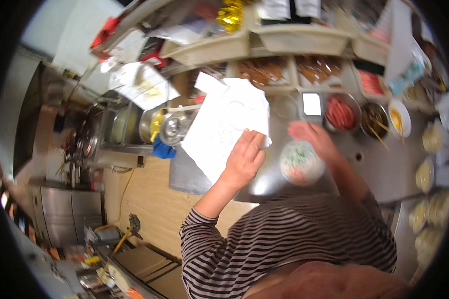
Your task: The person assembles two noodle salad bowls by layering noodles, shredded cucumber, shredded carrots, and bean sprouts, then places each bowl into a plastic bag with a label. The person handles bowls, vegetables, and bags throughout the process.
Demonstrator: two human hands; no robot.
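My left hand (246, 160) lies over the right edge of a bright white bag or sheet (224, 116) that bears writing. Its fingertips touch the white material, but the thumb side is hidden, so its grip is unclear. Beside it, on the steel worktop (263, 179), stands a round bowl (302, 164) of food with chopped green herbs and something reddish. Just beyond that bowl my right hand (308, 134) is blurred, its fingers extended, with nothing seen in it. A small scale-like device (311, 106) with a glaring white face sits behind.
To the right stand a metal bowl of pink-red strips (340, 112), a dark bowl with sticks (375, 117) and a white bowl (399, 117) with yellow contents. Trays of brown packets (263, 71) line the back, below a shelf of cream bins (303, 39). Metal pans (175, 127) are left.
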